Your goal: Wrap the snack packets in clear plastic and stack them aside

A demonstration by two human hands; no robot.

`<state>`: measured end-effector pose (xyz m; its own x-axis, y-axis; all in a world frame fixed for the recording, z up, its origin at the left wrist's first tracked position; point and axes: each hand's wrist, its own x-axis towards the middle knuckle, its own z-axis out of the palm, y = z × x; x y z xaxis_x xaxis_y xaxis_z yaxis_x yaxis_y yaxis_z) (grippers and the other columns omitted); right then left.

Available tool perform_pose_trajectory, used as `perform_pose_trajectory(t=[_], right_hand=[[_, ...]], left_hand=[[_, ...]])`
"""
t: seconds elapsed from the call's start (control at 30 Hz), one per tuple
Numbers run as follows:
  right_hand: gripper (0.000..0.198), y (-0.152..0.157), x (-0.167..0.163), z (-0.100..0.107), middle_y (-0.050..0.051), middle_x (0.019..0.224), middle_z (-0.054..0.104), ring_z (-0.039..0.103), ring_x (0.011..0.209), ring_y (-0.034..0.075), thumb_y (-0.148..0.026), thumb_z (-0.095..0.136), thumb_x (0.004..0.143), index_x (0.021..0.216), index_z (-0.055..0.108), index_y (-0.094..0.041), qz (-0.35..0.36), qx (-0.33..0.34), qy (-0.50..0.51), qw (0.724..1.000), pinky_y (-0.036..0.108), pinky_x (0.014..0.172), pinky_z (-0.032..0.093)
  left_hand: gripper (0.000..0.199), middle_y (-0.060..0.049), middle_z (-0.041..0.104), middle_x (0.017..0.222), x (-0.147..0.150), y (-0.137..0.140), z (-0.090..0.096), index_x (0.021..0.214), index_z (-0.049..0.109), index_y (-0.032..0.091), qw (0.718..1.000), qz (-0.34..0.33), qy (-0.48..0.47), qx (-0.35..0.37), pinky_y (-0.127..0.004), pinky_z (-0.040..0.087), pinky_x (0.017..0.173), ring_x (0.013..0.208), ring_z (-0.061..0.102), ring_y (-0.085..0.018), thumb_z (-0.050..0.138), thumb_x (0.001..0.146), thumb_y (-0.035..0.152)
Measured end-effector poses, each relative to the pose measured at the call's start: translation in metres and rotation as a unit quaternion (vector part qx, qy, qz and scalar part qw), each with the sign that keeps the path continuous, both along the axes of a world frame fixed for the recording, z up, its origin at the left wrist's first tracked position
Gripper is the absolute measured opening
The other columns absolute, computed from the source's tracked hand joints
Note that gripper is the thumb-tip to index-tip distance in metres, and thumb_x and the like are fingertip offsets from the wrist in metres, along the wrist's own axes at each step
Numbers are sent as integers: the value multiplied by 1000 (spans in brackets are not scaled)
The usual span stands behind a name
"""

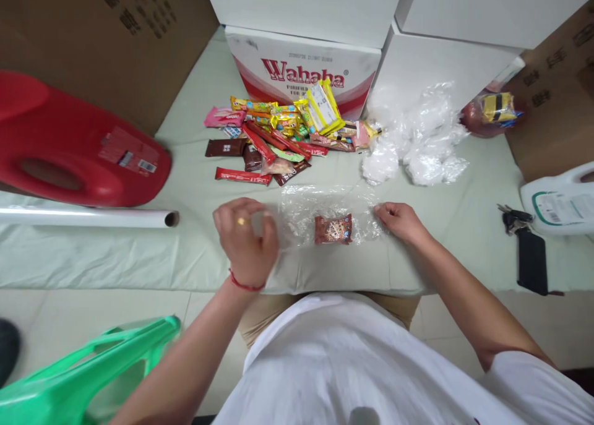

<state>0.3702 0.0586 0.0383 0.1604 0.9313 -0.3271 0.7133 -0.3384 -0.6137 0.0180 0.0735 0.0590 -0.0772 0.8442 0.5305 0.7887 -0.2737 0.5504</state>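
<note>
A small brown snack packet (334, 229) lies on a crinkled sheet of clear plastic wrap (301, 203), spread on the table in front of me. At the wrap's right edge, my right hand (398, 219) is closed, with thumb and forefinger pinching the film. My left hand (248, 233), with a gold ring and a red wrist cord, is at the opposite edge. Its fingers are curled in towards the thumb at the film, slightly blurred. Beyond the wrap lies a pile of wrapped snacks, including a red snack stick (244, 176) and a yellow packet (322, 107).
Crumpled clear plastic (429, 140) is heaped at back right, before white boxes (297, 66). A red jug (139, 159) and a white roll (93, 218) lie left. Keys (515, 218), a black pouch (532, 261) and a white bottle (563, 199) are right. A green stool (83, 369) stands below.
</note>
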Motion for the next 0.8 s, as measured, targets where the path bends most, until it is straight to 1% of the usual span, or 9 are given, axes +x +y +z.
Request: perform_pose_trajectory(t=[0.07, 0.13, 0.2, 0.27, 0.4, 0.5, 0.6, 0.7, 0.8], right_hand=[[46, -1, -5, 16, 3, 66, 59, 51, 63, 19, -60, 49, 100, 82, 65, -20, 15, 32, -122, 992, 30, 62, 32], [44, 2, -14, 34, 9, 84, 69, 58, 76, 23, -56, 46, 104, 102, 70, -19, 22, 118, -220, 968, 32, 66, 34], [45, 14, -25, 48, 13, 100, 71, 61, 91, 28, -51, 42, 107, 112, 71, -18, 56, 211, -252, 943, 34, 72, 38], [40, 35, -38, 51, 14, 105, 71, 59, 102, 30, -43, 41, 109, 112, 71, -17, 136, 252, -233, 929, 37, 80, 42], [30, 90, -65, 28, 16, 114, 71, 55, 109, 31, -30, 54, 102, 120, 72, -13, 302, 189, -209, 911, 39, 93, 43], [38, 121, -78, 10, 17, 115, 72, 56, 107, 30, -32, 69, 93, 124, 70, -11, 332, 107, -217, 912, 37, 90, 43], [24, 137, -82, 5, 9, 92, 73, 59, 91, 24, -25, 70, 89, 109, 74, -13, 357, 46, -170, 917, 33, 88, 41], [11, 144, -78, 10, 4, 83, 70, 58, 82, 18, -19, 63, 88, 89, 74, -15, 407, 48, -117, 905, 32, 96, 39], [14, 144, -71, 20, 8, 97, 69, 59, 86, 18, -22, 62, 89, 93, 72, -14, 420, 78, -78, 901, 29, 89, 41]], left_hand=[[15, -9, 72, 110, 18, -22, 14, 104, 68, 25, 991, -106, 58, 50, -52, 46, 104, 116, 66, -30, 62, 90, 22], [22, -6, 76, 113, 38, -38, 20, 113, 69, 27, 972, -209, 92, 61, -49, 45, 107, 122, 67, -28, 61, 93, 20], [31, -7, 77, 125, 55, -44, 16, 127, 68, 25, 952, -281, 119, 22, -47, 43, 112, 131, 65, -27, 55, 99, 21], [38, -9, 74, 137, 67, -42, 4, 139, 64, 23, 938, -313, 145, -39, -46, 40, 118, 138, 61, -26, 50, 104, 26], [42, -11, 69, 144, 74, -29, -18, 143, 63, 20, 928, -303, 177, -121, -51, 38, 119, 140, 59, -29, 43, 109, 32], [42, -11, 68, 147, 71, -23, -25, 144, 63, 20, 922, -309, 190, -137, -52, 38, 118, 140, 59, -28, 43, 109, 31], [41, -9, 67, 148, 69, -20, -27, 144, 62, 22, 918, -317, 194, -141, -51, 36, 119, 139, 58, -26, 43, 109, 29], [40, -7, 68, 147, 69, -18, -28, 143, 63, 22, 917, -319, 194, -141, -50, 35, 119, 138, 58, -26, 45, 108, 26], [38, -6, 69, 145, 71, -19, -28, 140, 64, 21, 920, -310, 200, -134, -48, 39, 113, 137, 56, -28, 51, 105, 24]])
